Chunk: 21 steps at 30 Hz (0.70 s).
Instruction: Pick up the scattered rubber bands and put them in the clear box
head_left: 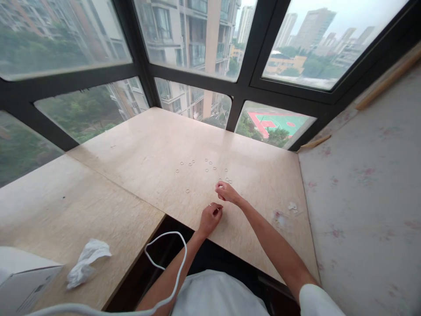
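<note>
Several small thin rings [187,191] lie scattered on the pale wooden tabletop [158,145] in front of me. My right hand [227,193] is just short of the ring cluster, its thumb and fingers pinched together. Closer to the table's near edge, my left hand [211,218] is curled with its fingertips drawn together, a little apart from the right. Anything between the fingers of either hand is too small to make out. A light-coloured band shows on a finger of my left hand.
A clear plastic packet [282,219] and a small white piece [292,206] lie right, by the papered wall [355,197]. Crumpled tissue [88,261] and a white box [29,285] are at left. A white cable [182,259] loops across my left forearm. Windows border the table.
</note>
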### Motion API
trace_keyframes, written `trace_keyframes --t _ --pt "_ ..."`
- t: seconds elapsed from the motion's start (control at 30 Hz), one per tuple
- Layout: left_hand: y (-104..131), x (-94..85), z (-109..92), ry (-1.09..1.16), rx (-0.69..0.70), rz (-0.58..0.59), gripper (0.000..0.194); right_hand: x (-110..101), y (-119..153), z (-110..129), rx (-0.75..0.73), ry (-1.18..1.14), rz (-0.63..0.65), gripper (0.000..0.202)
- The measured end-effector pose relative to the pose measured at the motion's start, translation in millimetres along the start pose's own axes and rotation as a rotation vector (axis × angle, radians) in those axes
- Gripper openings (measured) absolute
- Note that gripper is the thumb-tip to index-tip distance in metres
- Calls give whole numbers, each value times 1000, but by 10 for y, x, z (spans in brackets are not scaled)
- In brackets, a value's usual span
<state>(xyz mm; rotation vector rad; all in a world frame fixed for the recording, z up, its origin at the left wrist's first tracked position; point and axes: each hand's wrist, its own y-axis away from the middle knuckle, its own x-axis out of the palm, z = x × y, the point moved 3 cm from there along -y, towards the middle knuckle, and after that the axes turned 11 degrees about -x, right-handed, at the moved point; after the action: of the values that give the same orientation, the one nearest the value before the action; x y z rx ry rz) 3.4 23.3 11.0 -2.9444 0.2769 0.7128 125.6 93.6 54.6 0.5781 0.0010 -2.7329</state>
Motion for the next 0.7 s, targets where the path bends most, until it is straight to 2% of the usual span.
trace_keyframes --t 0.13,0.3,0.5,0.7 --pt "-2 -1 -28 -31 6 36 14 -183 377 -60 2 -251 -155 13" --pt "4 3 -50 -64 29 46 13 -355 872 -176 17 -445 -360 22" --pt "-11 13 -55 -74 38 47 15 -406 1402 -330 65 -548 -568 33" --pt "-22 5 -99 -88 13 57 18 -475 1839 -418 130 -549 -697 36"
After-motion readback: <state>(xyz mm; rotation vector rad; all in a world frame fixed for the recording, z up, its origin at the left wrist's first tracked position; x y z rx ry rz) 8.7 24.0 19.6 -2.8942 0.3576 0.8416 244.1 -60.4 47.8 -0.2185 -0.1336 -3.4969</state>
